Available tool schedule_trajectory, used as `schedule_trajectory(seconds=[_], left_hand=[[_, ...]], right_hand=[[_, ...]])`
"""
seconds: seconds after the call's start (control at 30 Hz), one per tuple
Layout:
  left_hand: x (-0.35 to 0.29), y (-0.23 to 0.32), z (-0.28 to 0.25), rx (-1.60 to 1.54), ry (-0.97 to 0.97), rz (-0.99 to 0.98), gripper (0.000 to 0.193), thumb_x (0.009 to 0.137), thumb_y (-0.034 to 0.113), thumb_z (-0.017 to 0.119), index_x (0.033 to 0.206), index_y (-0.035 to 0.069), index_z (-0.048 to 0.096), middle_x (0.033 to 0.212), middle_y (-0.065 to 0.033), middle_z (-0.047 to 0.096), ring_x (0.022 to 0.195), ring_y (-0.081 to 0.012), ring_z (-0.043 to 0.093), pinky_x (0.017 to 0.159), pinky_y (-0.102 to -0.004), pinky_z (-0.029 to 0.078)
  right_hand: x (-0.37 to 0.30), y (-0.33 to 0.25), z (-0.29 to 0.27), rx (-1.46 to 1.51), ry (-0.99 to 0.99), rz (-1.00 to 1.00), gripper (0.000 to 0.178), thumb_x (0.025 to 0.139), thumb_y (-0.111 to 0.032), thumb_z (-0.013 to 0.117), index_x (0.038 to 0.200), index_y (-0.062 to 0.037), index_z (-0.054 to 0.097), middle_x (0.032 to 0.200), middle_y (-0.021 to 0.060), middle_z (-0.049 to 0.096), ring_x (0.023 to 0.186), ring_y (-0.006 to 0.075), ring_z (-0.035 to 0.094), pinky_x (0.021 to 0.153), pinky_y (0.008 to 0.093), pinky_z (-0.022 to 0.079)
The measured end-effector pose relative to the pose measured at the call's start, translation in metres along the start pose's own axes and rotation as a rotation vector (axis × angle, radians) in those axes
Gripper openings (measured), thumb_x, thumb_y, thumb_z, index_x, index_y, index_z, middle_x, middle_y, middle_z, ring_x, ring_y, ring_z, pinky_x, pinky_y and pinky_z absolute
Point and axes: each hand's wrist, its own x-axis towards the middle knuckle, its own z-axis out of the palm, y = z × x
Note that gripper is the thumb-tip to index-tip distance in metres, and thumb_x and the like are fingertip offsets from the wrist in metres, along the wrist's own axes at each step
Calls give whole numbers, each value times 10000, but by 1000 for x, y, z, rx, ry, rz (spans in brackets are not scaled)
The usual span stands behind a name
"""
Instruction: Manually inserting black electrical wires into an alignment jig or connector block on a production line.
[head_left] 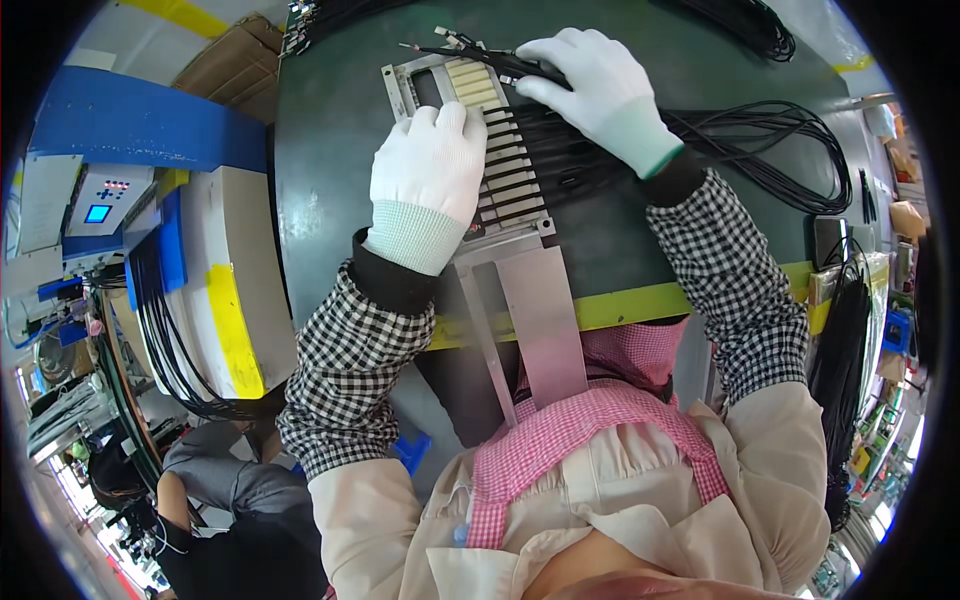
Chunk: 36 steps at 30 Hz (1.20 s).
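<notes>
White gloves cover both my hands. My left hand [430,165] is closed over the left side of a long slotted metal fixture [546,226]; its fingers are curled at the slots, and what the fingertips pinch is hidden. Several black cables lie side by side in the lower slots and run off to the right. Pale strips [474,85] show in the upper slots. Beyond the fixture's far right corner, my right hand [595,95] grips a small bunch of black cables [500,62] between thumb and fingers. Their loose ends point left over the fixture's far end.
Coiled black cables [800,150] lie on the green table [335,180] at right, with more bundles at its far edge. A flat metal plate [542,320] extends from the fixture toward my lap. A blue and white machine [150,120] stands left. Another person [240,510] is at lower left.
</notes>
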Motion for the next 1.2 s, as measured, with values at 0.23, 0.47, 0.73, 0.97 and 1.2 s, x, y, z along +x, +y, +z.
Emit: schedule_trajectory(seconds=[0.23,0.47,0.73,0.97,1.2], left_hand=[[-3,-8,-2,-330,117,-220,237,863,144,610,1097,120,637,951,-76,626,741,-249,633,654,-344,522],[1,-25,5,-540,363,-541,194,880,138,656,1066,89,685,911,-68,665,771,-230,659,700,-307,536],[1,-13,-5,-1045,365,-396,186,848,99,728,1013,22,693,902,-67,697,730,-163,636,687,-259,523],[3,-17,-18,-1471,281,-717,184,870,98,715,990,-39,682,800,-84,681,617,-121,587,603,-213,478],[3,-33,-22,-1402,-110,-1026,289,914,244,667,951,-41,700,715,-90,653,516,-109,529,526,-190,419]], right_hand=[[12,-15,-24,401,-84,193,229,852,-213,690,1057,-120,725,992,12,654,880,193,608,788,314,495],[7,-10,-18,425,161,5,208,824,-163,718,1021,-99,724,958,16,663,873,185,614,779,301,495],[8,-46,-32,474,111,-160,208,833,-146,712,1031,-85,707,990,16,674,864,175,614,779,292,496],[13,-33,-34,551,144,-216,203,851,-155,704,1035,-69,697,972,24,690,778,191,621,730,285,500],[9,-38,-17,702,231,-60,170,880,-197,671,998,-81,707,889,30,693,697,231,606,672,302,494]])
